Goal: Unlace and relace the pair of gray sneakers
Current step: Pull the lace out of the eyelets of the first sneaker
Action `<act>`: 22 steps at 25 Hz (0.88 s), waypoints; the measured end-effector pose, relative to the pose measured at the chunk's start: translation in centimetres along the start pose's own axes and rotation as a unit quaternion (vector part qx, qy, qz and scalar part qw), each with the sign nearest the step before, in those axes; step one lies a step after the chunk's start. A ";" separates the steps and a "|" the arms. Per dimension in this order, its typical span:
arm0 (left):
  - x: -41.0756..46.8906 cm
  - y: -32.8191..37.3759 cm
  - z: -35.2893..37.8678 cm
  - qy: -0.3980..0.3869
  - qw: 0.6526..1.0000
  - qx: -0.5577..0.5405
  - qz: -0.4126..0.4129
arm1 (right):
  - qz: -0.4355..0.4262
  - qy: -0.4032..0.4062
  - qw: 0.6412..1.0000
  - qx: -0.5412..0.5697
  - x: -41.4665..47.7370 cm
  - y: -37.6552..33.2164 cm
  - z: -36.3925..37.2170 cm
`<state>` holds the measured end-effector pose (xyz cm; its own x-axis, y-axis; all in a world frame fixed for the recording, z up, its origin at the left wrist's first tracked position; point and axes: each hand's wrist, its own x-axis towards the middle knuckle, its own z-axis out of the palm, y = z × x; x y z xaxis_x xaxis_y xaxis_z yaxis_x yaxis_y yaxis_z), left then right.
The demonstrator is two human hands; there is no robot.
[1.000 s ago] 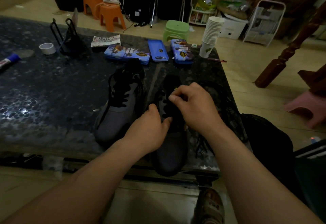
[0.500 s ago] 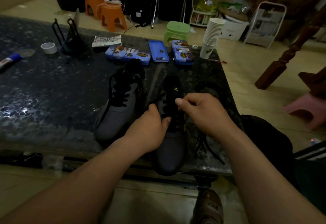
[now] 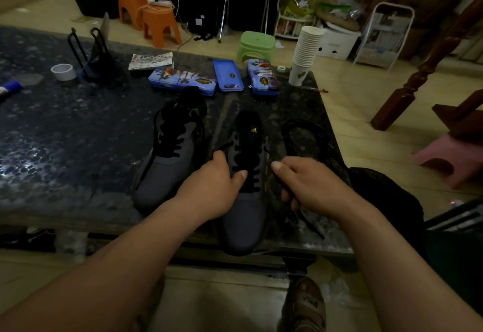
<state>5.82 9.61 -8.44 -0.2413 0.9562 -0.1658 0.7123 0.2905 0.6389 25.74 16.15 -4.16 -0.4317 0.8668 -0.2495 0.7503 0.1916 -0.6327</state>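
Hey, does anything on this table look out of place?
The right sneaker pokes its toe past the near edge of the table, steadied by the left hand. A black lace, held by the right hand, trails loose beside it. Nothing looks spilled.

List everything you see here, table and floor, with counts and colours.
Table: one, dark, speckled
Nearer sneaker: one, gray, table's front edge
Farther sneaker: one, gray, left of it
Lace: one, black, right of nearer sneaker
Pencil cases: three, blue, behind sneakers
Paper cups: one stack, white, table's far right corner
Tape roll: one, white, table's left
Stools: two orange, one green, one pink, floor
Left hand: one, grips nearer sneaker
Right hand: one, pinches lace
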 end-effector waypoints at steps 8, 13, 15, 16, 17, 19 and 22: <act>0.4 0.9 -1.1 0.176 0.956 0.086 0.218 | 0.009 0.079 0.996 0.045 3.0 -1.2 2.0; 1.9 1.5 -1.2 0.136 0.963 0.107 0.207 | 0.009 0.078 0.997 0.000 3.0 -1.6 3.2; 2.0 1.7 -1.7 0.123 0.969 0.093 0.192 | 0.011 0.083 0.996 0.009 3.0 -1.5 3.2; 1.9 1.6 -2.0 0.125 0.970 0.090 0.191 | 0.013 0.083 0.996 0.013 2.9 -1.5 3.2; 1.8 1.5 -2.2 0.131 0.969 0.086 0.190 | 0.015 0.081 0.996 0.017 2.9 -1.6 3.3; 1.6 1.5 -2.4 0.137 0.973 0.039 0.179 | 0.024 0.078 0.996 0.027 2.9 -1.7 3.3; 1.6 1.6 -3.1 0.084 0.985 -0.102 0.108 | 0.044 0.074 0.996 0.038 2.9 -1.7 3.3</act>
<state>4.50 11.51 -5.37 -0.2164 0.9706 0.1057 0.6150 0.0514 0.7868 21.58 16.84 -6.21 -0.2835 0.9383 -0.1981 0.7394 0.0823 -0.6682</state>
